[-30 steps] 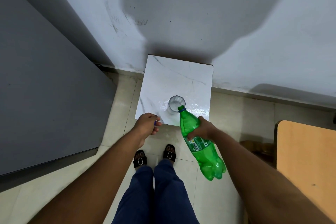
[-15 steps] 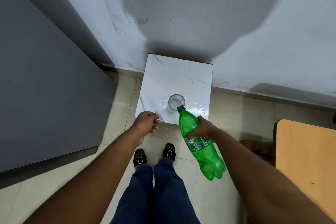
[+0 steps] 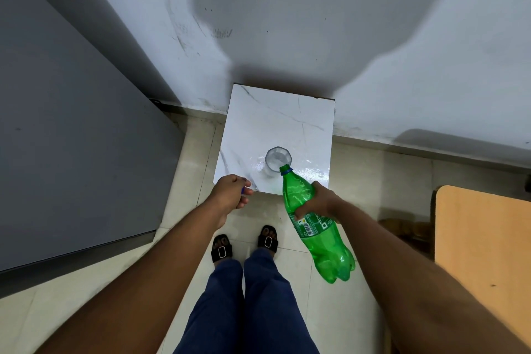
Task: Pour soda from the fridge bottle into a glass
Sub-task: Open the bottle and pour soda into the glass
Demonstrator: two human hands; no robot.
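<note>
A green plastic soda bottle [image 3: 313, 227] is tilted with its open mouth at the near rim of a clear glass [image 3: 277, 158]. The glass stands on a small white marble-top table [image 3: 287, 121] against the wall and holds some clear liquid. My right hand [image 3: 317, 202] grips the bottle around its upper body, above the label. My left hand [image 3: 231, 194] hovers at the table's near left corner, fingers closed on a small blue bottle cap [image 3: 243, 190], which is mostly hidden.
A grey fridge side [image 3: 71, 138] fills the left. A wooden tabletop [image 3: 485, 241] stands at the right. The white wall runs behind the marble table. My legs and sandalled feet [image 3: 244, 244] stand on the tiled floor just before the table.
The bottle has stayed tilted at the glass rim, its mouth reaching slightly further over the glass. The left hand holds its place with the cap.
</note>
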